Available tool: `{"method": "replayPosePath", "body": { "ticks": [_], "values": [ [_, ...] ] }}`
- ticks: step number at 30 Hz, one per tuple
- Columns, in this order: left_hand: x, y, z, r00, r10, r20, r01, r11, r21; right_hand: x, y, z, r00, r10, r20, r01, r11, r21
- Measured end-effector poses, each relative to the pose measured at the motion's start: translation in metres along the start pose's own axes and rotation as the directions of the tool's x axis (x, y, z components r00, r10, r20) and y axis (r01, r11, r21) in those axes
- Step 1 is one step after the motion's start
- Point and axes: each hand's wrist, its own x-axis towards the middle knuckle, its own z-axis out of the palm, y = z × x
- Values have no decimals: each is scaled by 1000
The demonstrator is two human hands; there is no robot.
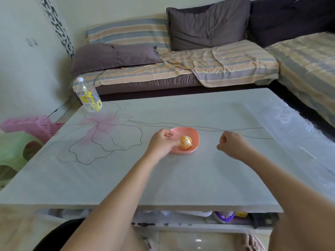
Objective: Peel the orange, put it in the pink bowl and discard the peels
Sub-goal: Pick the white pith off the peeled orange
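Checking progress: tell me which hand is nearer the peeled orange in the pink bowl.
Left. The left hand is over the left rim of the shallow pink bowl, fingertips at the peeled orange; the right hand, curled, is off to its right, apart.

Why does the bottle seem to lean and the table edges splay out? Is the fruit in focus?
Head view: the wide lens bends the corners, so the bottle leans and the table fans out. Head view: light is soft and flat, shadows faint. Head view: the orange in the pink bowl looks slightly smeared, detail lost.
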Motion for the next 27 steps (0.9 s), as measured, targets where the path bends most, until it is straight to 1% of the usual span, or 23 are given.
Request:
{"method": "replayPosePath", "body": {
  "ticks": [3,6,8,10,14,19,22,25,27],
  "values": [
    [30,-11,16,999,27,-31,-20,979,202,18,8,5,999,1,47,-1,1000,-11],
    [52,-20,28,995,100,14,-98,925,366,29,16,14,989,-11,146,25,995,-95],
    [63,-23,34,989,118,84,-143,892,429,33,19,21,981,-6,193,29,993,-116],
    [71,-25,39,984,103,145,-159,875,458,35,22,27,974,0,227,30,991,-128],
    [83,-32,45,974,68,215,-175,829,532,39,25,36,969,4,248,37,986,-162],
    [88,-35,47,972,69,222,-180,830,529,43,25,37,972,-10,237,53,983,-175],
    [87,-32,47,977,81,199,-171,854,491,43,19,34,979,-45,199,71,989,-128],
    [78,-20,46,981,104,164,-163,899,407,38,4,28,987,-112,118,111,994,10],
    [68,-9,46,984,126,124,-159,941,298,32,-10,23,990,-118,72,104,979,178]
  ]
}}
